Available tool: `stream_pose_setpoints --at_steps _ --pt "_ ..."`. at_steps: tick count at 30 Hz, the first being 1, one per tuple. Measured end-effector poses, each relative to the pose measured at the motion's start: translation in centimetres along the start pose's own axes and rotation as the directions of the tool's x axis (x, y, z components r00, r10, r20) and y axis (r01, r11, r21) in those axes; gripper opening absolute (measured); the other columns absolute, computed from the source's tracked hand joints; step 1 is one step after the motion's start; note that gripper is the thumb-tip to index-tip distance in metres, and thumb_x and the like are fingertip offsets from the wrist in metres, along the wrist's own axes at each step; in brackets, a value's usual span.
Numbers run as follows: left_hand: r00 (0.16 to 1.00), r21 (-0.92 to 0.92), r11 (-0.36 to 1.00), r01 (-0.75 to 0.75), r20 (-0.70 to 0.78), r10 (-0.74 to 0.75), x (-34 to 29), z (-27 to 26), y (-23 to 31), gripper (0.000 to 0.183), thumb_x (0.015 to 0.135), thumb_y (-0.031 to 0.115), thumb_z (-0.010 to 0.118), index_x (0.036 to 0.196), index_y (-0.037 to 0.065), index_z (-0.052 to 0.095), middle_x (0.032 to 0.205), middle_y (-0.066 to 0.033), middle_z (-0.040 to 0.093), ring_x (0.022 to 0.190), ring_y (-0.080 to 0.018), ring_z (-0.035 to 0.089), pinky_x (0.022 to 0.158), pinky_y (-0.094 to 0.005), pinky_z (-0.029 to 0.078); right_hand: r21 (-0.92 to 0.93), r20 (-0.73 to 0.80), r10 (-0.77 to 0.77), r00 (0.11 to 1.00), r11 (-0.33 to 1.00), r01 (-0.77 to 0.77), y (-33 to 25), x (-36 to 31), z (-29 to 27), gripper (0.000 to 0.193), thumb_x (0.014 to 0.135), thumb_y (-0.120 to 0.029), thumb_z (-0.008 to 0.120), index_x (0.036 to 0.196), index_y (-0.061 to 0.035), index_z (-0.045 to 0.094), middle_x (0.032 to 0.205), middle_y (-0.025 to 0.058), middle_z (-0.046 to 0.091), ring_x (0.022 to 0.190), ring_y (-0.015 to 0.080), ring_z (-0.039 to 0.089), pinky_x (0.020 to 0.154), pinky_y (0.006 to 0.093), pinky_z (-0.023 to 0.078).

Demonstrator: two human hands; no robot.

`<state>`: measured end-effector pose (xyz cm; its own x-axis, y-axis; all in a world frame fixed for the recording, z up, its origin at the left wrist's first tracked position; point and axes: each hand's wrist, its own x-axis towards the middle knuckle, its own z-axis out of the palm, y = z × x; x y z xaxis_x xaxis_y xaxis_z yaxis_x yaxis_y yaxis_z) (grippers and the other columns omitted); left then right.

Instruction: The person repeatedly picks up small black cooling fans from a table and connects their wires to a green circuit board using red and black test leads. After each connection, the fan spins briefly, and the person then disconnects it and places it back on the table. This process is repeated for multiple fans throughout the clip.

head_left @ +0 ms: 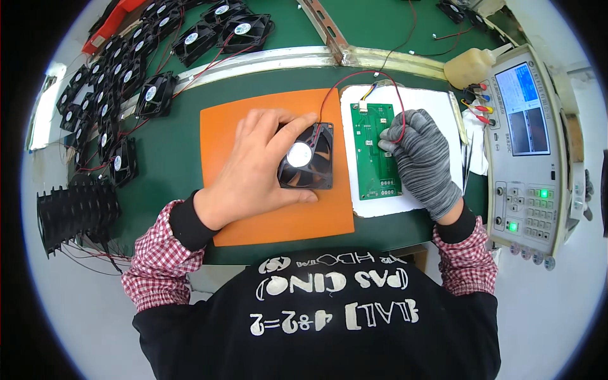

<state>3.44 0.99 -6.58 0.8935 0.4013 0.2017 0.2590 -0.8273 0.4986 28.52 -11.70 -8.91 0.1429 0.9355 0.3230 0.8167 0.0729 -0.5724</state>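
My bare left hand (pixel 256 168) grips the black fan (pixel 308 157); my gloved right hand (pixel 423 158) seems pinched on its wire (pixel 398 104) over the green board (pixel 375 151).

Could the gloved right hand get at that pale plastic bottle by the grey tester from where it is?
Probably yes: the right hand rests on the green circuit board, and nothing stands between it and the pale plastic bottle.

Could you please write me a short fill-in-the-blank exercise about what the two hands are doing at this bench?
1. The bare left hand grips a black ____ on the orange mat.
2. The right hand wears a ____ knitted glove.
3. The right fingers press on a ____ circuit board.
4. The board lies on a ____ pad.

Missing words: fan; grey; green; white
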Motion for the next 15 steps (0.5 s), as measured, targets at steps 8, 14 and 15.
stream_pose_setpoints --at_steps 8,14,15 --pt "0.842 0.301 0.876 -0.378 -0.282 0.460 -1.7 -4.8 4.6 0.056 0.074 0.027 0.078 0.121 0.003 0.058 0.107 -0.0134 0.061 0.088 -0.0276 0.059 0.078 -0.0381 0.048 0.142 0.031 0.068 0.997 0.987 -0.072 2.1 -0.3 0.2 0.019 0.072 -0.011 0.078 0.087 -0.0045 0.070 0.091 0.0105 0.063 0.091 0.0275 0.061 0.083 0.0367 0.051" --pt "0.998 -0.888 0.456 -0.058 -0.042 0.045 -3.6 -6.9 5.1 0.057 0.082 0.033 0.073 0.117 -0.008 0.054 0.099 -0.0222 0.063 0.081 -0.0303 0.065 0.069 -0.0362 0.052 0.239 0.005 -0.011 1.000 0.971 0.009 2.7 -0.2 0.3 0.019 0.071 -0.009 0.080 0.086 -0.0036 0.069 0.086 0.0087 0.062 0.086 0.0240 0.061 0.080 0.0346 0.052" --pt "0.963 -0.713 0.653 -0.256 -0.247 0.108 -3.2 -6.3 5.2 0.055 0.082 0.034 0.073 0.114 -0.007 0.054 0.096 -0.0214 0.062 0.079 -0.0291 0.063 0.065 -0.0356 0.051 0.231 0.003 0.018 1.000 0.973 -0.018 2.6 -0.3 0.3 0.019 0.071 -0.009 0.079 0.085 -0.0037 0.069 0.086 0.0084 0.062 0.085 0.0245 0.061 0.079 0.0347 0.052"
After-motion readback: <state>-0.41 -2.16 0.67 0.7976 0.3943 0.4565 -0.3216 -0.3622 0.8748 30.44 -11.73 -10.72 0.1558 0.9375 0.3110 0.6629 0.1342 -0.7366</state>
